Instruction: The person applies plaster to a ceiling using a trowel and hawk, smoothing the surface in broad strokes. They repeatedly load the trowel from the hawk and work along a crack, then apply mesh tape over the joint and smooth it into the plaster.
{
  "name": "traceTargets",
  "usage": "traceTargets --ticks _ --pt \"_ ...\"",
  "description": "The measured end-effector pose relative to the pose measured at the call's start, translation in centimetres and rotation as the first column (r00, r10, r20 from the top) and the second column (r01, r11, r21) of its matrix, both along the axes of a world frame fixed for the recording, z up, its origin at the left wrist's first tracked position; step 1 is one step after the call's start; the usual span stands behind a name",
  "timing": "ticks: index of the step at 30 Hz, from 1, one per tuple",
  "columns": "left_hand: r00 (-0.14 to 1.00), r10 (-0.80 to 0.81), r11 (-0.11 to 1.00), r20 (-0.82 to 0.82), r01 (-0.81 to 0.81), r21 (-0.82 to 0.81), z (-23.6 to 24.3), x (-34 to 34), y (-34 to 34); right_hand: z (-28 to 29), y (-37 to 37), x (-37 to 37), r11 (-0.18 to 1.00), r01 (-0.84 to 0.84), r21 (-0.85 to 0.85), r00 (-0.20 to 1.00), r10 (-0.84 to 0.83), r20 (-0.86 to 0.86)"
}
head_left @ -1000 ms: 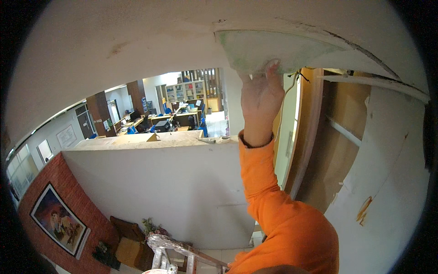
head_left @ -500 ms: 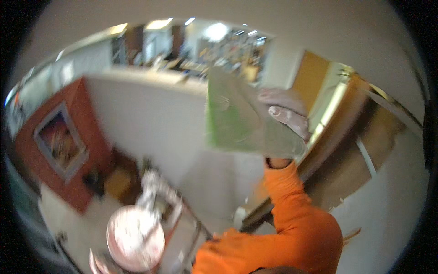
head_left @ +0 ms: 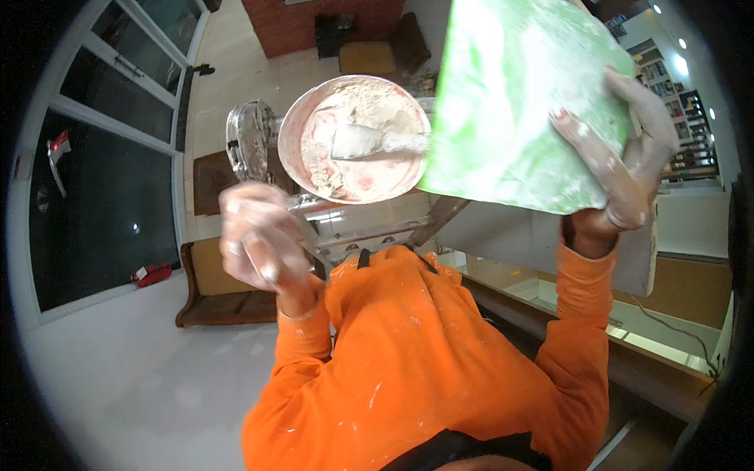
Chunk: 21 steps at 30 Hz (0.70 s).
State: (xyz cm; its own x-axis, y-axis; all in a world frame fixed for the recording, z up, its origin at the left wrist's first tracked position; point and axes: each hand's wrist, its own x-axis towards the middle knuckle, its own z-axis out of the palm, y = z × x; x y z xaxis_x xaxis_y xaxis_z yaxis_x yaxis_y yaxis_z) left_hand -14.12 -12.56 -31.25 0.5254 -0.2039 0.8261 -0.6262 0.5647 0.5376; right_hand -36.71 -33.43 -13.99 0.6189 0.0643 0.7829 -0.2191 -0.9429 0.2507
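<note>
Green sheet (head_left: 503, 110), already smeared, is pinched by right hand (head_left: 635, 177); pale mix (head_left: 375, 104) remains in bucket (head_left: 285, 149); left hand (head_left: 259, 235) is blurred, grip unclear.

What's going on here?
Someone in an orange top grips a smeared green sheet in their right hand, thumb across its face. Their left hand is raised, fingers curled and blurred; I can't tell if it holds anything. Ahead is a bucket of pale mix with a coated tool lying in it.
</note>
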Motion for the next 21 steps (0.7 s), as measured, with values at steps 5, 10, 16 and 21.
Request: traceTargets --ticks 5,10,16,21 --pt "0.799 -0.415 0.870 -0.435 0.488 0.067 -1.3 -8.8 -0.3 -4.2 3.6 5.5 0.980 -0.174 0.095 0.985 0.173 0.014" --pt "0.919 0.220 0.869 -0.329 -0.032 0.494 -0.2 -5.0 -1.0 -7.4 5.4 9.1 0.912 -0.346 0.218 0.937 0.346 0.040" --pt "0.748 0.131 0.977 -0.651 -0.208 -0.042 5.9 -1.4 -1.5 -8.6 0.5 7.3 0.927 -0.079 0.366 0.896 0.227 -0.382" --pt "0.795 0.205 0.963 -0.571 -0.269 -0.029 0.8 -3.4 -2.7 -12.4 1.1 7.0 0.953 0.128 0.273 0.729 0.096 -0.678"
